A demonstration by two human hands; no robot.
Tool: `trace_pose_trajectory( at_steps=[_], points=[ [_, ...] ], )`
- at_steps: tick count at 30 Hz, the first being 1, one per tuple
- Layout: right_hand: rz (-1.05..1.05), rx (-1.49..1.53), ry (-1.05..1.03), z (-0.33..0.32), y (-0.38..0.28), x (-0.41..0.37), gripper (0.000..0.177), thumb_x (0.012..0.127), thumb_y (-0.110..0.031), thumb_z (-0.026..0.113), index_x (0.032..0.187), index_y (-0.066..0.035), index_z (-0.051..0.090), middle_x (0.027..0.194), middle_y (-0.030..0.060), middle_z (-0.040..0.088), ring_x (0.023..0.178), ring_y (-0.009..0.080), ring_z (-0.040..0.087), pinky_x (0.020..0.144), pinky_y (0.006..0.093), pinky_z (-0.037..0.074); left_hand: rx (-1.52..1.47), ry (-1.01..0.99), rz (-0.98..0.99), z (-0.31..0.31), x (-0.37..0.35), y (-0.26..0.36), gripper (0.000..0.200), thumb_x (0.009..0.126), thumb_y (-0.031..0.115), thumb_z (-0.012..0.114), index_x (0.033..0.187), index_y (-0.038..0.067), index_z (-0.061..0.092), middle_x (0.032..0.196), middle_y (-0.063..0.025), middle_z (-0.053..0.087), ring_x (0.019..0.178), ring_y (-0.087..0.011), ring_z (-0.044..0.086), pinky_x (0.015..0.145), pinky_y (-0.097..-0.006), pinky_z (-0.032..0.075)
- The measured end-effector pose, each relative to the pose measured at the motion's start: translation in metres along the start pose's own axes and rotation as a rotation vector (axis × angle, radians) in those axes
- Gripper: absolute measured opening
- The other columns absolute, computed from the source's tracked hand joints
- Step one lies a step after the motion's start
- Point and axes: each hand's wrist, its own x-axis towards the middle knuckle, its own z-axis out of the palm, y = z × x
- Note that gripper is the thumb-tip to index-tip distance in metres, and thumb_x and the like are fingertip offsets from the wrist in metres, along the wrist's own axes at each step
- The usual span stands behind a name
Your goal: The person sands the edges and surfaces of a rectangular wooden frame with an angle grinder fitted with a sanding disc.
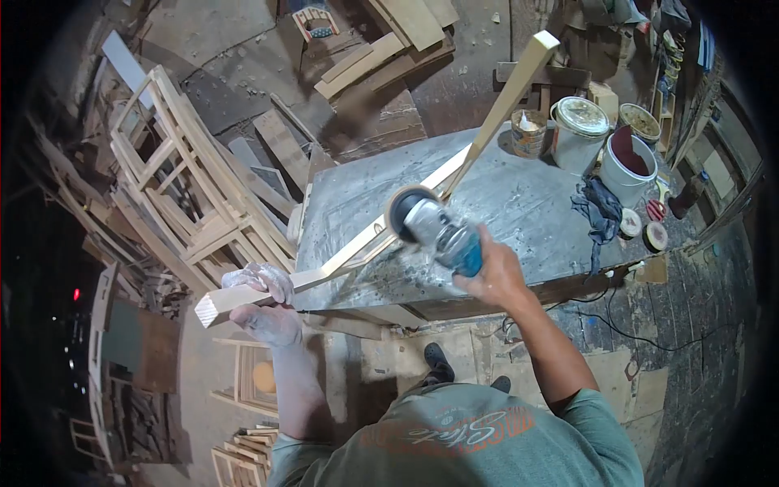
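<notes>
My left hand (266, 302), dusty white, is wrapped round the near end of a long pale wooden frame piece (357, 246). The wood angles up and away across the metal-topped workbench (341, 195), its far end rising above the back edge. In my right hand (499, 276) is an angle grinder (445, 233) with a blue body, gripped by its rear. Its round sanding disc (403, 213) meets the middle stretch of the wood, and the tool looks slightly blurred.
Lidded white bucket (580, 122), open bucket (629, 172) and small can (528, 134) crowd the bench's right back. A dark cloth (599, 213) and round tins (655, 236) lie nearby. Wooden frames (195, 174) lean at left. A cable (649, 345) trails over the floor at right.
</notes>
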Motion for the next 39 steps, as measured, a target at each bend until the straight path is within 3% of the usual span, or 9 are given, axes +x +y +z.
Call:
trace_pose_trajectory(
  at_steps=[6, 10, 11, 18, 27, 31, 34, 36, 39],
  points=[
    [0.07, 0.187, 0.286, 0.002, 0.052, 0.034, 0.08, 0.063, -0.028, 0.078, 0.129, 0.001, 0.044, 0.095, 0.0262, 0.067, 0.089, 0.0457, 0.065, 0.08, 0.0482, 0.052, -0.015, 0.024, -0.036, -0.003, 0.027, -0.005, 0.059, 0.087, 0.069, 0.054, 0.085, 0.011, 0.045, 0.061, -0.0003, 0.041, 0.046, -0.0099, 0.038, 0.041, -0.0228, 0.031],
    [0.018, 0.311, 0.427, 0.023, 0.077, 0.036, 0.077, 0.06, -0.023, 0.081, 0.126, 0.001, 0.047, 0.105, 0.0227, 0.067, 0.097, 0.0385, 0.066, 0.085, 0.0431, 0.05, -0.051, 0.051, -0.076, -0.006, 0.055, -0.013, 0.057, 0.09, 0.068, 0.05, 0.083, 0.011, 0.044, 0.061, 0.0006, 0.039, 0.047, -0.01, 0.036, 0.041, -0.023, 0.03],
    [0.056, 0.436, 0.406, 0.025, 0.074, 0.034, 0.076, 0.059, -0.02, 0.082, 0.124, 0.001, 0.049, 0.106, 0.0199, 0.067, 0.097, 0.0337, 0.066, 0.087, 0.0403, 0.05, -0.045, 0.042, -0.086, -0.01, 0.063, -0.016, 0.057, 0.09, 0.068, 0.05, 0.083, 0.011, 0.044, 0.062, 0.0004, 0.039, 0.047, -0.0101, 0.036, 0.041, -0.0229, 0.03],
    [-0.036, 0.543, 0.462, 0.048, 0.077, 0.073, 0.071, 0.059, -0.016, 0.082, 0.121, 0.0, 0.051, 0.105, 0.0167, 0.067, 0.094, 0.0288, 0.065, 0.086, 0.0375, 0.049, -0.078, 0.061, -0.129, -0.022, 0.109, -0.036, 0.052, 0.092, 0.063, 0.054, 0.086, 0.011, 0.047, 0.061, -0.0005, 0.043, 0.046, -0.0101, 0.04, 0.042, -0.0226, 0.033],
    [0.045, 0.482, 0.305, 0.066, 0.052, 0.106, 0.069, 0.061, -0.018, 0.08, 0.121, 0.0, 0.05, 0.098, 0.0184, 0.069, 0.089, 0.0317, 0.068, 0.083, 0.0379, 0.052, -0.064, 0.095, -0.154, -0.029, 0.125, -0.046, 0.053, 0.09, 0.064, 0.056, 0.085, 0.012, 0.048, 0.062, 0.0009, 0.044, 0.049, -0.0089, 0.042, 0.042, -0.0222, 0.033],
    [-0.008, 0.386, 0.201, 0.083, 0.008, 0.09, 0.077, 0.063, -0.021, 0.078, 0.131, -0.003, 0.045, 0.095, 0.0185, 0.07, 0.089, 0.0358, 0.07, 0.081, 0.0412, 0.054, -0.088, 0.102, -0.176, -0.03, 0.127, -0.048, 0.053, 0.09, 0.064, 0.056, 0.085, 0.011, 0.049, 0.062, 0.0009, 0.044, 0.049, -0.0085, 0.042, 0.043, -0.0217, 0.033],
    [-0.04, 0.14, 0.003, 0.09, -0.028, 0.072, 0.084, 0.064, -0.027, 0.082, 0.136, -0.005, 0.044, 0.107, 0.021, 0.067, 0.094, 0.0373, 0.068, 0.083, 0.0433, 0.055, -0.096, 0.096, -0.169, -0.03, 0.13, -0.049, 0.054, 0.09, 0.064, 0.057, 0.085, 0.011, 0.049, 0.062, 0.0008, 0.044, 0.048, -0.0083, 0.041, 0.043, -0.0216, 0.033],
    [-0.178, 0.092, -0.078, 0.096, -0.043, 0.065, 0.087, 0.064, -0.028, 0.083, 0.138, -0.006, 0.043, 0.112, 0.0217, 0.065, 0.096, 0.0374, 0.067, 0.084, 0.0445, 0.055, -0.09, 0.1, -0.163, -0.031, 0.13, -0.049, 0.054, 0.09, 0.064, 0.057, 0.085, 0.011, 0.049, 0.062, 0.0007, 0.044, 0.048, -0.0083, 0.041, 0.043, -0.0216, 0.033],
    [-0.297, 0.032, -0.111, 0.104, -0.048, 0.061, 0.087, 0.065, -0.027, 0.083, 0.139, -0.006, 0.042, 0.117, 0.022, 0.063, 0.097, 0.0378, 0.066, 0.084, 0.0456, 0.054, -0.085, 0.086, -0.16, -0.032, 0.131, -0.05, 0.054, 0.09, 0.064, 0.056, 0.085, 0.011, 0.048, 0.061, 0.0007, 0.044, 0.048, -0.0083, 0.041, 0.043, -0.0216, 0.033]
  ],
)
